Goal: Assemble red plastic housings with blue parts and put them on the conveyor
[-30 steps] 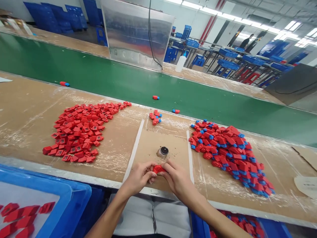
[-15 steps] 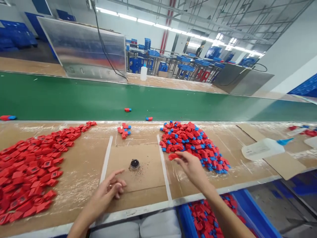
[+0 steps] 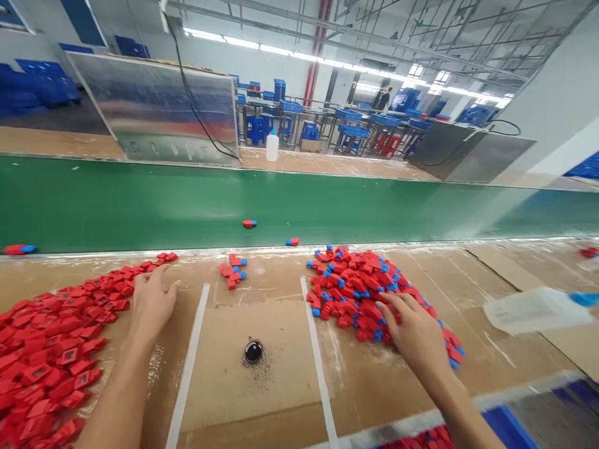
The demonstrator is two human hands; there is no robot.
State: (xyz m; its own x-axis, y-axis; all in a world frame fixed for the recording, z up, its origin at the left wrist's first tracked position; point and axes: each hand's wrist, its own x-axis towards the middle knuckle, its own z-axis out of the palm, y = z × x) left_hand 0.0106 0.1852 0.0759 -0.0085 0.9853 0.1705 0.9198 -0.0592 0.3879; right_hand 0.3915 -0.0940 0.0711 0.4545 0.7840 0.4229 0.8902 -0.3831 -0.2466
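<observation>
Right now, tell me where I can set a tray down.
Bare cardboard lies between the two white strips, below the small red-and-blue cluster, around the black-topped pot. Another lies between the red-and-blue pile and the white bottle. Crowded: the red pile by the left hand, and under the right hand.

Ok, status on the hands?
Right hand on the red-and-blue pile, grip unclear. Left hand open, beside the red pile. Small black-topped jar on the cardboard between them.
</observation>
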